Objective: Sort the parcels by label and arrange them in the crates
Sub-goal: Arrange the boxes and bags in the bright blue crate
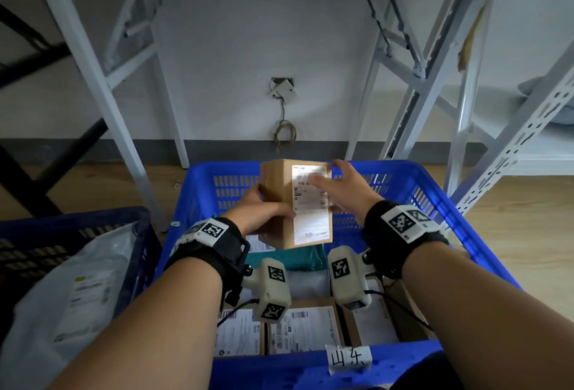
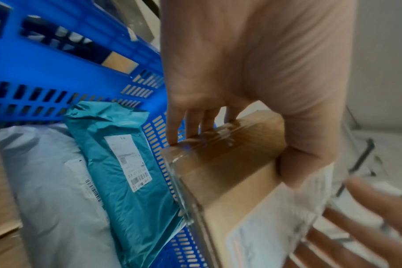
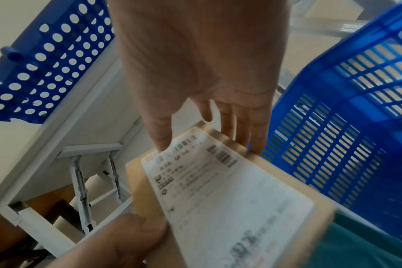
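The left hand (image 1: pixel 264 212) has its grip wrapped round a cardboard parcel (image 1: pixel 279 203), held label-up above the bright blue crate (image 1: pixel 435 203). The right hand (image 1: pixel 338 191) is spread, straight fingertips (image 3: pixel 257 145) touching the parcel's far edge, thumb on the label (image 1: pixel 310 203).

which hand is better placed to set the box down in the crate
Left, probably. The left hand already grips the cardboard box above the blue crate; the right hand only touches it with straight fingers.

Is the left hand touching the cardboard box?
Touching. The left wrist view shows the left hand with fingers and thumb wrapped round the cardboard box.
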Available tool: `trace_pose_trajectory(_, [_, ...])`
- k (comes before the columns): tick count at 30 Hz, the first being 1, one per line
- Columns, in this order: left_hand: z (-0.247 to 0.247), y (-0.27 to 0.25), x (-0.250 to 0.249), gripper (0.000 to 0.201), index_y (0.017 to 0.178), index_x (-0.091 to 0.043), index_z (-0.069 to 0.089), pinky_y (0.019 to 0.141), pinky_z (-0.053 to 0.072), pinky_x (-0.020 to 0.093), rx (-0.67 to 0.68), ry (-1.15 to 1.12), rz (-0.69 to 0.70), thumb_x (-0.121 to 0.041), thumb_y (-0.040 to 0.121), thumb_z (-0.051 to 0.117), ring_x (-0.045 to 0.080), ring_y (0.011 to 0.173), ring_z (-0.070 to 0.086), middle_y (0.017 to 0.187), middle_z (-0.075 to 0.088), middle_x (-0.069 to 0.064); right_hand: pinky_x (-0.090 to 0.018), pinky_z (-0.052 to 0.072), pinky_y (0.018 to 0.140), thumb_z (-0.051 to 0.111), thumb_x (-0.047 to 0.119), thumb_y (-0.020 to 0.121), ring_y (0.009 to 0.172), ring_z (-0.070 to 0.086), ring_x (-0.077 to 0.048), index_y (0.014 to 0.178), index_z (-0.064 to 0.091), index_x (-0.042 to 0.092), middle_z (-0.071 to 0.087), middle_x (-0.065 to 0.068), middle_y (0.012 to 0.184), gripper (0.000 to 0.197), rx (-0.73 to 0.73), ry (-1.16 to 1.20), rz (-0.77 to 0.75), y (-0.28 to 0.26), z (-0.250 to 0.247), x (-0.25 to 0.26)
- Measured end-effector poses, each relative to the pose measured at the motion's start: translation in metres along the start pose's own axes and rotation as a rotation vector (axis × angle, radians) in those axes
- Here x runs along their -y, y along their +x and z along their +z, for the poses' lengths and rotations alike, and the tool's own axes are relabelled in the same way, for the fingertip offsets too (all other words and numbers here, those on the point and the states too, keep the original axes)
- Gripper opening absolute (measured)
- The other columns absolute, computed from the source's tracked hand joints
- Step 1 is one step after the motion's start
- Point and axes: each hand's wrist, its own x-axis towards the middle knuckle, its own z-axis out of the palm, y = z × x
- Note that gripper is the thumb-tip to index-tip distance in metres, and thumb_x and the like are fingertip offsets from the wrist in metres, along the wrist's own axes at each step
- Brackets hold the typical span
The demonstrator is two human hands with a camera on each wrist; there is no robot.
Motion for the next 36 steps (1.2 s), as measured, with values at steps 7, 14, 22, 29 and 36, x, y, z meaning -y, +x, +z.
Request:
trace_pose_trajectory(7, [-0.032, -0.009, -0.011, 0.052, 0.114, -0.015, 0.066, 0.084, 0.047, 0.036, 0.065, -0.182, 0.010, -0.029, 0.065, 0.070, 0.025, 0.094, 0.061, 0.108, 0.069, 0.016, -0.037, 0.053, 0.078, 0.065, 0.062, 0.067, 0.102, 0.064, -0.021, 0.124, 0.059, 0.019, 0.068, 0.002, 0.107, 0.071, 0.071, 0.279, 0.123, -0.005, 0.012, 0.003])
trace_pose_trajectory(14, [-0.036, -0.013, -0.010, 0.039, 0.106, -0.014, 0.069, 0.072, 0.050, 0.028, 0.122, -0.238, -0.025, -0.034, 0.072, 0.067, 0.020, 0.081, 0.062, 0.085, 0.070, 0.005, -0.024, 0.051, 0.050, 0.064, 0.054, 0.083, 0.072, 0.064, -0.016, 0.113, 0.063, 0.016, 0.069, 0.000, 0.089, 0.048, 0.190, 0.542, 0.218, -0.011, 0.018, -0.002])
trace_pose_trajectory(22, [-0.034, -0.017, -0.009, 0.040, 0.117, -0.010, 0.066, 0.094, 0.048, 0.041, 0.168, -0.286, -0.071, -0.037, 0.087, 0.061, 0.026, 0.097, 0.061, 0.109, 0.068, 0.013, -0.018, 0.045, 0.042, 0.067, 0.050, 0.081, 0.058, 0.064, -0.013, 0.111, 0.063, 0.015, 0.068, -0.003, 0.084, 0.047, 0.208, 0.646, 0.235, -0.010, 0.016, -0.007])
trace_pose_trajectory(29, [-0.031, -0.016, -0.008, 0.038, 0.121, -0.014, 0.063, 0.099, 0.047, 0.042, 0.202, -0.262, -0.079, -0.037, 0.090, 0.058, 0.031, 0.112, 0.062, 0.115, 0.070, 0.013, -0.024, 0.049, 0.045, 0.070, 0.051, 0.078, 0.060, 0.065, -0.014, 0.110, 0.061, 0.014, 0.068, -0.003, 0.079, 0.050, 0.207, 0.635, 0.204, -0.011, 0.016, -0.007])
trace_pose_trajectory(36, [-0.031, -0.013, -0.007, 0.039, 0.121, -0.016, 0.062, 0.100, 0.046, 0.043, 0.216, -0.220, -0.078, -0.039, 0.089, 0.059, 0.029, 0.110, 0.062, 0.115, 0.070, 0.012, -0.025, 0.050, 0.049, 0.071, 0.052, 0.077, 0.069, 0.065, -0.017, 0.112, 0.061, 0.014, 0.068, -0.004, 0.085, 0.053, 0.195, 0.630, 0.208, -0.013, 0.014, -0.005])
